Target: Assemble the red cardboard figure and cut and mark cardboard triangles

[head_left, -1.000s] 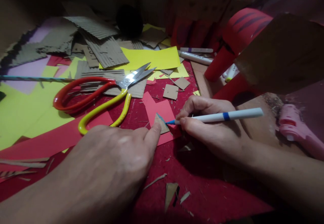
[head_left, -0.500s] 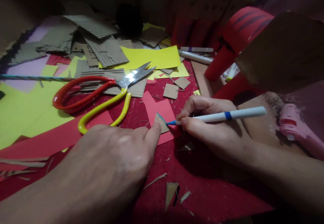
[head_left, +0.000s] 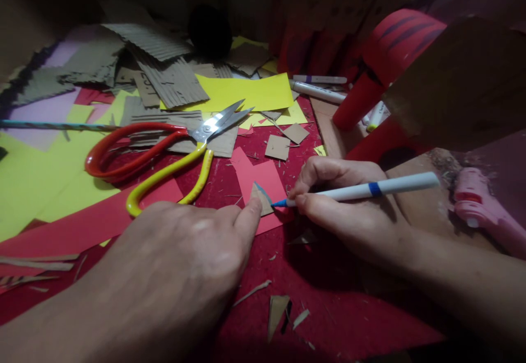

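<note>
A small cardboard triangle (head_left: pixel 263 203) lies flat on a piece of red paper (head_left: pixel 269 179). My left hand (head_left: pixel 193 237) pins its left side down with a fingertip, the other fingers curled and mostly hidden beneath. A blue line runs along the triangle's right slanted edge. In my right hand (head_left: pixel 345 204) is a white felt-tip marker (head_left: pixel 394 183) with a dark blue band, pinched close to its blue tip. That tip touches the paper at the triangle's lower right corner. Scissors (head_left: pixel 209 127) with one red and one yellow handle lie slightly apart-bladed beyond my left hand.
Cardboard scraps (head_left: pixel 164 70) and yellow paper (head_left: pixel 246 92) pile up at the back left. To the right stand red paper tubes (head_left: pixel 357 103) and a dark cardboard piece (head_left: pixel 456 89). A pink glue gun (head_left: pixel 476 199) lies beyond my right wrist. Small offcuts (head_left: pixel 277 313) litter the red surface.
The marker tip has slid slightly down and right along the triangle's edge, with my right hand shifting a little right. My left hand stays in place.
</note>
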Motion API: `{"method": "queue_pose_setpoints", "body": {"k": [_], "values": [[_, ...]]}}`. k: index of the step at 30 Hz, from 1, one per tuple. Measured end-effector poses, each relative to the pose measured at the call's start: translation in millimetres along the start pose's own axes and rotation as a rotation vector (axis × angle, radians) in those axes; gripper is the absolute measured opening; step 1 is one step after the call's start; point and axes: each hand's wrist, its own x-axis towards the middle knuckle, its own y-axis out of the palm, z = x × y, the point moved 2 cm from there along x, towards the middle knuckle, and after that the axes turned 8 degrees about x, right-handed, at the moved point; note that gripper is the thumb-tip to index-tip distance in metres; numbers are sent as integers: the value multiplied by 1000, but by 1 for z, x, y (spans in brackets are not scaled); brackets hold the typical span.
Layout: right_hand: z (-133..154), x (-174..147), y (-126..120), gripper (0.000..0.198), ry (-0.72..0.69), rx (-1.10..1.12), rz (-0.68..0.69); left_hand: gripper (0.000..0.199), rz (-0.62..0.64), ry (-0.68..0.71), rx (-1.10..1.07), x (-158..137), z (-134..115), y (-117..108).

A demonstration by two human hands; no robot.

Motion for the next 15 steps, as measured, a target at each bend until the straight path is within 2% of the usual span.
{"method": "queue_pose_setpoints", "body": {"k": [3,10,15], "values": [[-1,0,0,16,7,-8,36,33,-115,66,57,0,-2,-2],[-5,-1,-3,14,-34,22,3,31,-101,68,77,0,-1,-3],[0,0,-1,16,9,-53,18,34,-90,71,78,0,-2,-4]]}}
